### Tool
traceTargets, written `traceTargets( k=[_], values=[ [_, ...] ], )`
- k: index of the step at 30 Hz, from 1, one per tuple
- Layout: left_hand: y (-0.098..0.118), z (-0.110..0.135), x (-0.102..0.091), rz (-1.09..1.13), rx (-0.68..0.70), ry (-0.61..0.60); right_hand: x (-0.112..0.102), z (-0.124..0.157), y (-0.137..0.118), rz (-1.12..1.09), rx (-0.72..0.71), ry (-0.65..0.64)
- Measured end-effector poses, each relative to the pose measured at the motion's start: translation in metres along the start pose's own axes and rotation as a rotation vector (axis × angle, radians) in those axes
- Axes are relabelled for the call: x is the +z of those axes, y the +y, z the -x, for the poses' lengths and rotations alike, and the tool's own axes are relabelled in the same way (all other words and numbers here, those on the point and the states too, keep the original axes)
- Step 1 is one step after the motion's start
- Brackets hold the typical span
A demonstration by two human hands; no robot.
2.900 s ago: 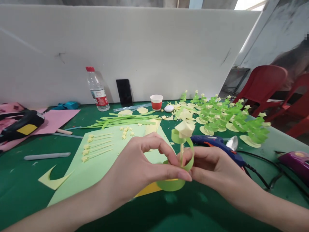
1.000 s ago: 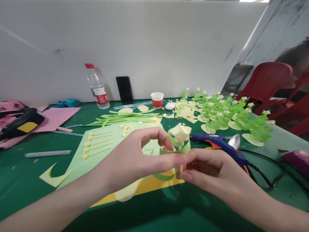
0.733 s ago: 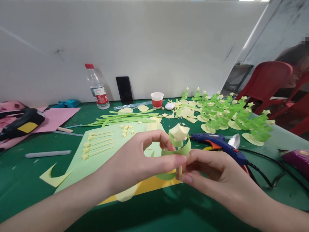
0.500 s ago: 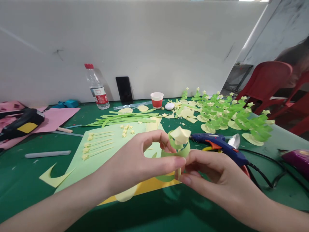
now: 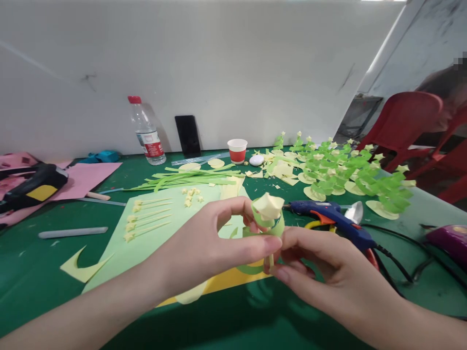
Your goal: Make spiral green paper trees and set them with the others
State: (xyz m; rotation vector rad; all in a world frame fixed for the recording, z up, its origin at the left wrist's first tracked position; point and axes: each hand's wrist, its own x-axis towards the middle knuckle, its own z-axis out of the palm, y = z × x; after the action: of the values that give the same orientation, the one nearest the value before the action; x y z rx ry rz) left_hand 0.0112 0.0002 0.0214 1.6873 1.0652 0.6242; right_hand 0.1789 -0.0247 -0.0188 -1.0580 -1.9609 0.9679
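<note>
1. Both hands are working in mid-air over the near part of the table (image 5: pixel 36 277), just above a yellow sheet (image 5: pixel 233 280). The left hand (image 5: pixel 204 243) is pinching a green strip (image 5: pixel 278 228) tight between thumb and forefinger. The right hand (image 5: pixel 328 272) is nipping the lower end of a thin stick (image 5: pixel 271 260) in its fingertips.
2. One star (image 5: pixel 268 205) is already sitting on top of the stick, and the strip is curling round the stick below it in a couple of loose, uneven loops.
3. Going by the finished trees (image 5: pixel 346 172) standing at the back right, each carrying several tiers on a round base, this piece is looking only partway done. The star is on and the loops are forming, but no base is showing under it, and I cannot tell whether anything is glued.
4. Plenty of stock is lying ready: spare strips (image 5: pixel 189 177) in a heap further back, and star sticks (image 5: pixel 146 216) resting on a green sheet (image 5: pixel 164 243).
5. Room is opening up to the left and toward the near edge, where only bare table and flat paper are lying. The right side is tighter, with a glue gun (image 5: pixel 328 214) lying just beside the right hand and its cable (image 5: pixel 394 253) trailing off behind.
6. Standing well back against the white board (image 5: pixel 219 73) are a bottle (image 5: pixel 146 131), a phone (image 5: pixel 188 136) and a cup (image 5: pixel 237 150), clear of the hands. Red chairs (image 5: pixel 397 124) are sitting beyond the far right edge.
</note>
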Motion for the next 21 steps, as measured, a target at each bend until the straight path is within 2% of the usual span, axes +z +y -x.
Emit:
traceTargets(
  k=[6,13,17,21],
  values=[
    [-0.002,0.0,0.0,0.012,0.035,0.03,0.0,-0.001,0.0,-0.055,0.029,-0.006],
    [-0.011,0.0,0.0,0.072,0.056,0.052,0.0,-0.001,0.0,-0.118,-0.03,-0.014],
    [-0.008,-0.001,0.001,0.079,0.078,0.048,-0.001,-0.004,0.0,-0.11,-0.027,-0.013],
    [-0.003,-0.002,0.0,0.056,0.049,0.023,-0.001,-0.003,0.001,-0.069,-0.1,0.0]
  ],
)
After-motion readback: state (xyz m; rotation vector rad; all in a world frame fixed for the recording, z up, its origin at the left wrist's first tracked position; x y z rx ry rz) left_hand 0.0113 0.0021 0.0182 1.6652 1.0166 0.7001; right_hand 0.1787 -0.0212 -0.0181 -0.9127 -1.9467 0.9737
